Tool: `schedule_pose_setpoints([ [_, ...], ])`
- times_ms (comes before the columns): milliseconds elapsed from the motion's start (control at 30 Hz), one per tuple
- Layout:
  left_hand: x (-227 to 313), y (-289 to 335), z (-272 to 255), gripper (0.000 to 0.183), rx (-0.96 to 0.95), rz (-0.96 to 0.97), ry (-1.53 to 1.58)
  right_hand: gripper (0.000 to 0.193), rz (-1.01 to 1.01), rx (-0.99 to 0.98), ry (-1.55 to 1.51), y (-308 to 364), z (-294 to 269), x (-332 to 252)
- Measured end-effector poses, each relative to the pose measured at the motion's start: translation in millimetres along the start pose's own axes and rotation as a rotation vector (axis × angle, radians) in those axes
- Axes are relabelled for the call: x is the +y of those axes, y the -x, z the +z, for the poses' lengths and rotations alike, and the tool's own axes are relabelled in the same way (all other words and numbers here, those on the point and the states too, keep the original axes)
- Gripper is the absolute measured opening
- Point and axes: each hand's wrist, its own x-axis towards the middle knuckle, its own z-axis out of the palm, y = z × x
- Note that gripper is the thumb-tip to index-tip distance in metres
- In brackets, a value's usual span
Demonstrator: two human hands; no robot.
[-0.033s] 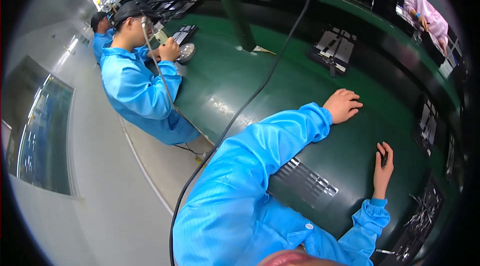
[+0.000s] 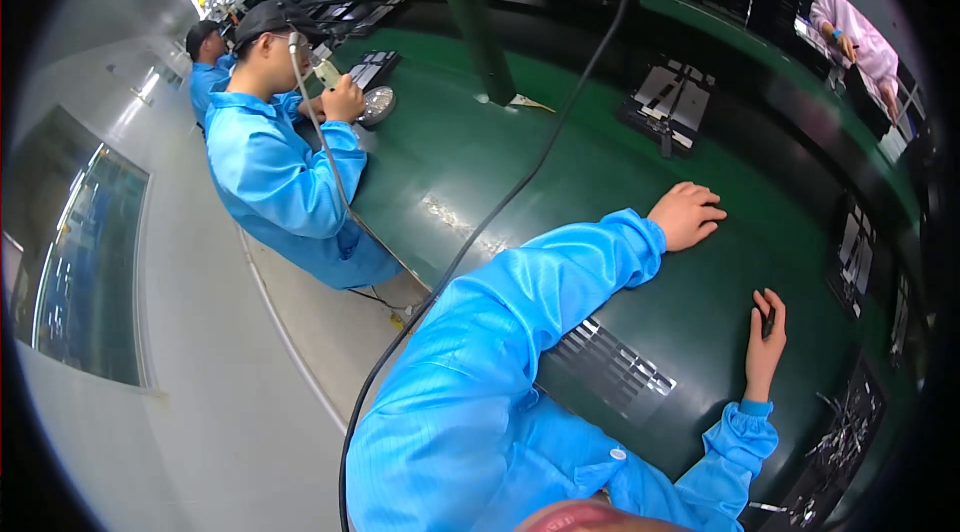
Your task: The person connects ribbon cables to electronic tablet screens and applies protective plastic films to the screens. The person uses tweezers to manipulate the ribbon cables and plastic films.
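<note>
My left hand rests palm down on the green tabletop, its fingers stretched out and slightly apart, holding nothing. My right hand is on its side further right, with a small black piece between the thumb and fingers; its kind is too small to make out. Close to my body lies a dark sheet with rows of silver strips, partly covered by my left sleeve. Beyond my left hand sits a black tray with grey and black flat parts.
At the right edge are a black tray with light flat parts and a dark tray heaped with thin metal pieces. A black cable crosses the view beside a green post. A co-worker in blue sits at the left, hands raised.
</note>
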Motion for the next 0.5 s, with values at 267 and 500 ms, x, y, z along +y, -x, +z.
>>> schedule_pose_setpoints([
  [267, 2.7, -1.0, -2.1, 0.03, -0.033, -0.003, -0.009, 0.035, -0.003, -0.005, -0.044, 4.8, -2.5, -5.6],
  [500, 2.4, 1.0, -3.0, 0.031, -0.075, -0.037, 0.006, 0.035, -0.039, 0.005, -0.061, 4.9, -1.8, -2.6],
])
